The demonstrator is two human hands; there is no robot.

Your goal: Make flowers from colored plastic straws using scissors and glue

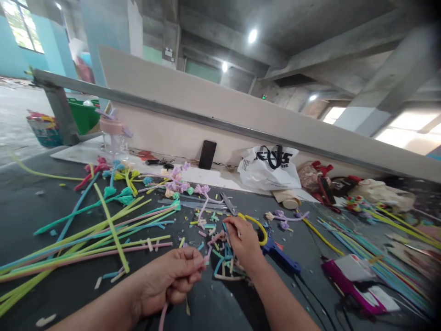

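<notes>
My left hand point(184, 274) is closed in a pinch around a pinkish-lilac pipe cleaner point(163, 318); one end hangs below the fist and a pale tip pokes out past the thumb. To the right, my right hand point(244, 241) reaches over a pile of short cut pipe cleaner pieces point(227, 265), thumb and fingers pinched together. A small blue pipe cleaner piece point(225, 225) shows at its fingertips. Just beyond that hand lie scissors with yellow handles point(259, 226). A blue glue gun point(281, 256) rests by the right wrist.
Long pipe cleaners point(103, 248) spread across the left of the dark table, with fuzzy flowers point(177, 180) behind them. Along the back stand a clear cup point(115, 140), a phone point(207, 155) and a white bag point(270, 172). A magenta device point(354, 285) with cables lies right.
</notes>
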